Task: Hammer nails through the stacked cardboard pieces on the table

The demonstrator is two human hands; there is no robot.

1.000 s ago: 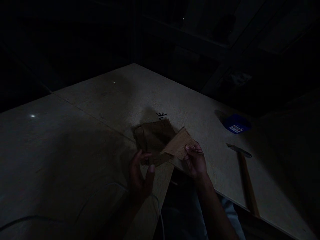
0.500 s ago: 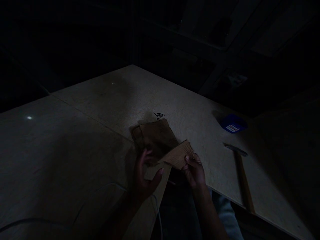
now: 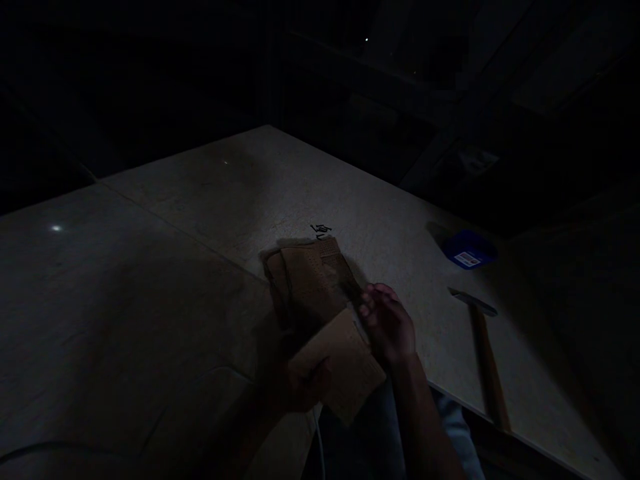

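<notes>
A torn, flat piece of brown cardboard [image 3: 345,367] is in my left hand [image 3: 305,387], thumb on top, tilted over the table's near corner. My right hand [image 3: 387,323] is just beyond its right edge, fingers loosely curled and apart, nothing visible in them. Under and behind the held piece lies a stack of brown cardboard pieces [image 3: 307,273] on the table, with a dark shadow across its right side. Several small dark nails or screws [image 3: 321,229] lie just past the stack. The left fingers beneath the cardboard are hidden.
A hammer [image 3: 485,360] with a wooden handle lies at the right, its handle end at the near edge of the table [image 3: 200,200]. Beyond it stands a blue container [image 3: 470,250] with a white label. A thin cable [image 3: 317,440] hangs over the near edge. The surroundings are very dark.
The cardboard piece has passed from my right hand to my left and moved nearer to me. My left hand has closed on it; my right hand has let go and risen slightly.
</notes>
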